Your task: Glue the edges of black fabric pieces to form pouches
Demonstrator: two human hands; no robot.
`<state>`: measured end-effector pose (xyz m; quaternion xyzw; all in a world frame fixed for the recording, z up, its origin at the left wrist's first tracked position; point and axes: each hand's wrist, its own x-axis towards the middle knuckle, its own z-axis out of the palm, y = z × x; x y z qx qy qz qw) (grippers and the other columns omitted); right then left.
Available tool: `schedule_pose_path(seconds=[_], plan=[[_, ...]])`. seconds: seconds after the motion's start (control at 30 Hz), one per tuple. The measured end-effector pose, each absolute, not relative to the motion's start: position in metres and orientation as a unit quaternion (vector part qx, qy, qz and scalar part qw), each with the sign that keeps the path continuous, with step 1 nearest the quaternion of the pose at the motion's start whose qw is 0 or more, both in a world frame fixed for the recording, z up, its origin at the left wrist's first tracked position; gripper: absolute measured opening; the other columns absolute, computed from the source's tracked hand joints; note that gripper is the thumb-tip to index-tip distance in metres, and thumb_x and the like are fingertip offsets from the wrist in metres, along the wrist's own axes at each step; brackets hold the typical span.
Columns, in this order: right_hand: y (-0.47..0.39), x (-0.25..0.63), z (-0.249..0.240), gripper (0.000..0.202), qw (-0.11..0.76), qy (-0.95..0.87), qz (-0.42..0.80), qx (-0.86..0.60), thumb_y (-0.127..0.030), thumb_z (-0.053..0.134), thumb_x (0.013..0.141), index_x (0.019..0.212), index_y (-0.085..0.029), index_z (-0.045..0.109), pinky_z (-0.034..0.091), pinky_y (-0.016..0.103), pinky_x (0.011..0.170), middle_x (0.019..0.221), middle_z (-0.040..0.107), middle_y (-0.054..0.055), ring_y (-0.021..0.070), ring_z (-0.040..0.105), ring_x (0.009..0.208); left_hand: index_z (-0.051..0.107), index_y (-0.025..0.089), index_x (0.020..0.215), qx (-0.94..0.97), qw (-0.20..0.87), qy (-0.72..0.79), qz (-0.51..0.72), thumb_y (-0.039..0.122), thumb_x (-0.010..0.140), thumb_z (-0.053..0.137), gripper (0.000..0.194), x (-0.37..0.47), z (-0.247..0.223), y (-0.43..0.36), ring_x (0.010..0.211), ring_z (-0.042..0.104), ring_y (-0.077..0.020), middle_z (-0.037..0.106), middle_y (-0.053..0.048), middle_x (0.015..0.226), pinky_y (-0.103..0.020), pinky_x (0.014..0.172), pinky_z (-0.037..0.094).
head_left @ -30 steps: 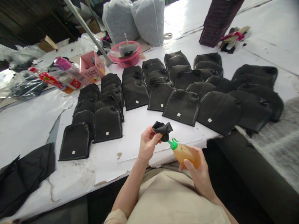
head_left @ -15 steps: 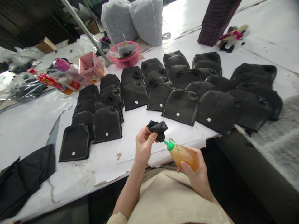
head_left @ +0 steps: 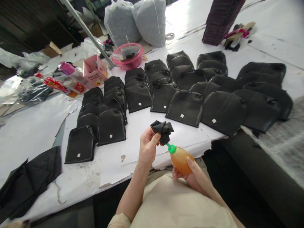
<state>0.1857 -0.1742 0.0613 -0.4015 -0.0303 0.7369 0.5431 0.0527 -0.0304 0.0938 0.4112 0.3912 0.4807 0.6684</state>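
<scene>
Between the thumb and fingers of my left hand (head_left: pixel 148 145) is a crumpled black fabric piece (head_left: pixel 163 130), held above the table's front edge. My right hand (head_left: pixel 193 175) is wrapped round a squeeze bottle (head_left: pixel 180 160) of orange-yellow liquid with a green cap. The bottle tilts up to the left, and its green nozzle meets the underside of the fabric; the very tip is hidden. Beyond my hands, several black flat pieces (head_left: pixel 184 107) with small white labels lie in overlapping rows on the white table (head_left: pixel 133 126).
Black cloth (head_left: pixel 30 180) lies at the table's left. Farther back are a pink basin (head_left: pixel 127 60), a pink box (head_left: pixel 95 74), a red bottle (head_left: pixel 53 83), grey bags (head_left: pixel 150 23) and a dark fabric stack (head_left: pixel 219 22). A slanted metal pole (head_left: pixel 85 30) rises at the upper left.
The bottle has turned in my right hand, so its hooked green cap strap no longer shows. My right hand has shifted lower on the bottle. The view has moved slightly.
</scene>
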Motion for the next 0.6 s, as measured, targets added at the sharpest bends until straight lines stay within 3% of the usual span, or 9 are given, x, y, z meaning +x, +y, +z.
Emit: schedule_pose_path(seconds=[0.17,0.33,0.6], plan=[[-0.175,0.192,0.060,0.064,0.526,-0.083,0.765,-0.362,-0.057,0.083,0.075,0.123,-0.023,0.059,0.059,0.041,0.081,0.117,0.071,0.014,0.0305,0.072,0.102,0.064,0.016,0.080,0.462,0.674,0.370,0.441,0.047,0.084,0.080,0.034,0.053,0.090,-0.033,0.056,0.052,-0.0093,0.061,0.001,0.068,-0.021,0.051,0.042],[-0.170,0.195,0.060,0.075,0.479,-0.139,0.808,-0.313,-0.056,0.090,0.066,0.125,-0.025,0.056,0.056,0.038,0.076,0.111,0.070,0.010,0.0274,0.072,0.091,0.059,0.017,0.075,0.492,0.650,0.379,0.438,0.047,0.085,0.079,0.037,0.058,0.090,-0.034,0.057,0.049,-0.0090,0.055,0.003,0.065,-0.020,0.053,0.041],[-0.164,0.190,0.065,0.054,0.498,-0.367,0.500,-0.606,-0.040,0.087,0.073,0.120,-0.027,0.063,0.052,0.035,0.088,0.109,0.068,0.003,0.0226,0.064,0.094,0.055,0.018,0.076,0.535,0.580,0.406,0.462,0.039,0.093,0.071,0.031,0.059,0.095,-0.033,0.061,0.050,-0.0088,0.053,0.004,0.068,-0.019,0.056,0.042]])
